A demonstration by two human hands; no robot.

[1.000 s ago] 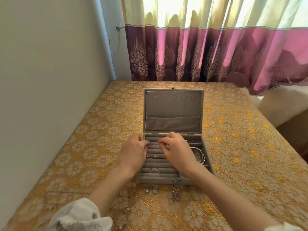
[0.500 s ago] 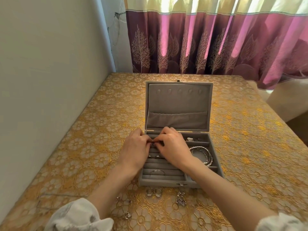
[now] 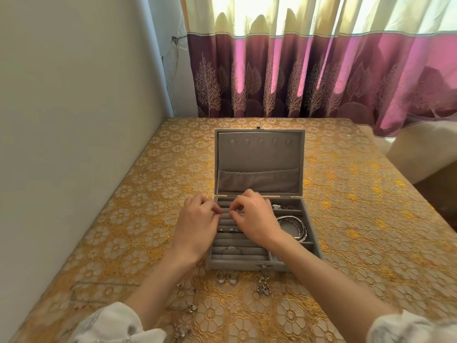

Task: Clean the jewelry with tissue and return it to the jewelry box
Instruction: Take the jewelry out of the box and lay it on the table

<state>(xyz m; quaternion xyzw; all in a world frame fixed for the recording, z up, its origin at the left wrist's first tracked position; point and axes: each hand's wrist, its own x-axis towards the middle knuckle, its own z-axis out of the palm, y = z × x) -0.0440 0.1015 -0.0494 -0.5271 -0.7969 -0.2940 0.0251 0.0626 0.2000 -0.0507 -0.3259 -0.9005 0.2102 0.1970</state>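
Toward the left edge of the jewelry box (image 3: 259,264), the left hand (image 3: 197,226) hovers over the ring rolls with its fingers curled and the tips drawn together. Whether they pinch a small piece cannot be told; nothing shows clearly between them. Just beside it, the right hand (image 3: 257,219) sits over the upper rolls near the box's hinged edge, fingertips likewise curled inward toward the left hand's, and again any held piece is too small to make out.

The box stands open near the middle of the table (image 3: 371,231), lid upright. A few rings (image 3: 228,230) sit in the rolls below the hands, and bangles (image 3: 296,226) lie in the compartment by the box's right edge. More loose jewelry (image 3: 228,278) lies on the table just beside the box's near edge.

The step looks like seating or lifting a ring at the upper rolls. To do it well, one hand should spread the slot while the other presses the ring straight down, keeping clear of neighbouring rings. No tissue is visible.
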